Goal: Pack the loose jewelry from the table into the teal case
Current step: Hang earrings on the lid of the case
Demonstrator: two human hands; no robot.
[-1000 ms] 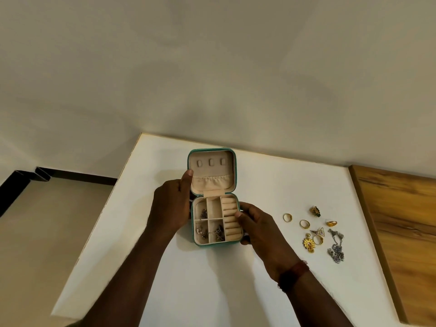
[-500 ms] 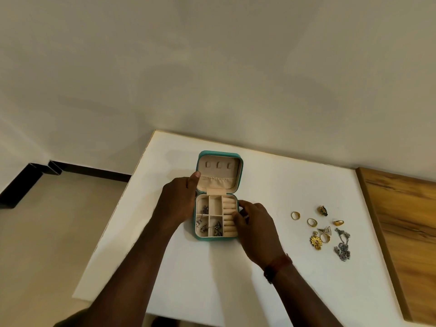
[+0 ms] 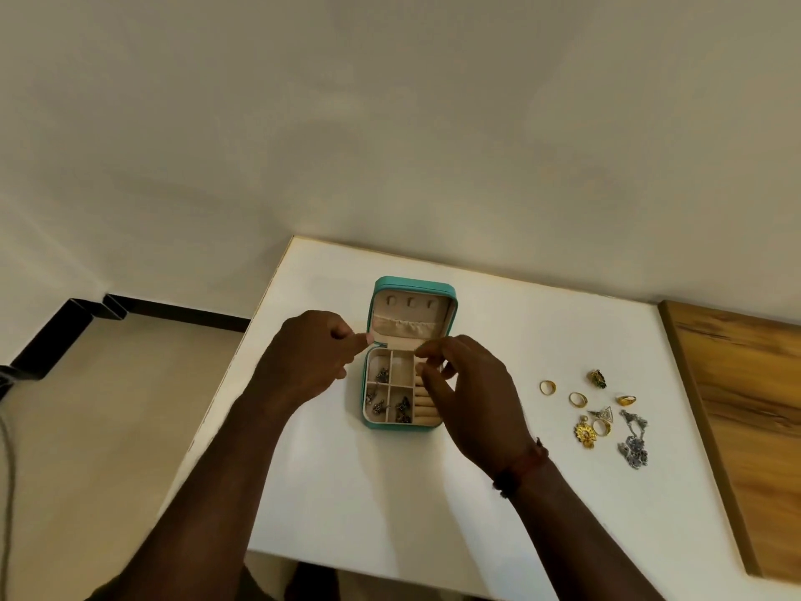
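Note:
The teal case (image 3: 365, 386) lies open on the white table (image 3: 390, 492), its lid (image 3: 414, 285) standing up. Several dark silver pieces (image 3: 380, 405) sit in its left compartments; the top middle compartment is bare. My left hand (image 3: 303, 357) hovers at the case's left side, fingers curled, thumb and forefinger pinched near the hinge. My right hand (image 3: 470, 396) hovers over the ring rolls on the right, fingers bent and apart, nothing visible in them. Loose jewelry lies to the right: gold rings (image 3: 548, 387), a green-gold piece (image 3: 597, 378), a gold flower pendant (image 3: 585, 435), a silver chain (image 3: 635, 440).
A wooden panel (image 3: 745, 409) borders the table on the right. The table's left edge (image 3: 242, 353) drops to a beige floor (image 3: 108, 427) with black skirting (image 3: 173, 312). A plain wall (image 3: 390, 145) rises behind the table.
Both hands have come off the case: the left has left the lid's side, the right has lifted from the case's right edge to above it. The view has shifted slightly.

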